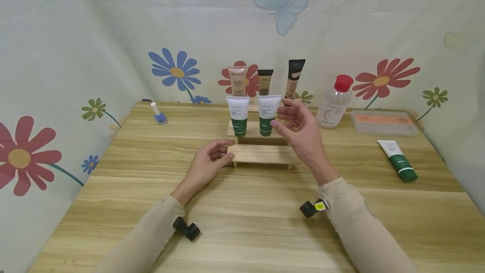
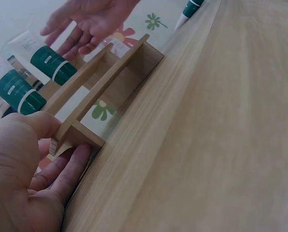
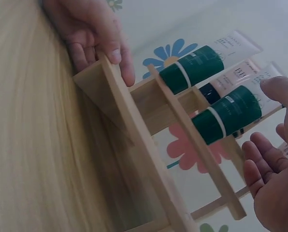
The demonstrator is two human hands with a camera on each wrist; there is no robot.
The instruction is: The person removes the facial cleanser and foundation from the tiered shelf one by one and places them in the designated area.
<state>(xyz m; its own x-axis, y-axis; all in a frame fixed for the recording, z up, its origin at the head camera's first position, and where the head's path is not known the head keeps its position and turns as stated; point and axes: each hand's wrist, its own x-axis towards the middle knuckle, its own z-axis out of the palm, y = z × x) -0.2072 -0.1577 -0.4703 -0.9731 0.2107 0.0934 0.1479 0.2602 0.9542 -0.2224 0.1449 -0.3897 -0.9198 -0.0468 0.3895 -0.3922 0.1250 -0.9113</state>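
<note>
A stepped wooden display stand (image 1: 261,154) stands on the table. Two white tubes with green caps, the left tube (image 1: 238,115) and the right tube (image 1: 268,115), are upright side by side on its middle step. My left hand (image 1: 208,161) grips the left end of the lowest step, thumb on top and fingers underneath (image 2: 79,162). Beside the right tube is my right hand (image 1: 301,132), its fingers loosely spread and its thumb close to the tube. Behind them stand a pink BB cream tube (image 1: 238,80), a gold tube with a black cap (image 1: 265,80) and a taller black-and-beige tube (image 1: 294,77).
A clear bottle with a red cap (image 1: 334,104) stands right of the stand, near a flat plastic box (image 1: 384,122). Another white-and-green tube (image 1: 398,161) lies at the right. A blue nail polish bottle (image 1: 159,115) is at the back left, before a flowered curtain (image 1: 212,20).
</note>
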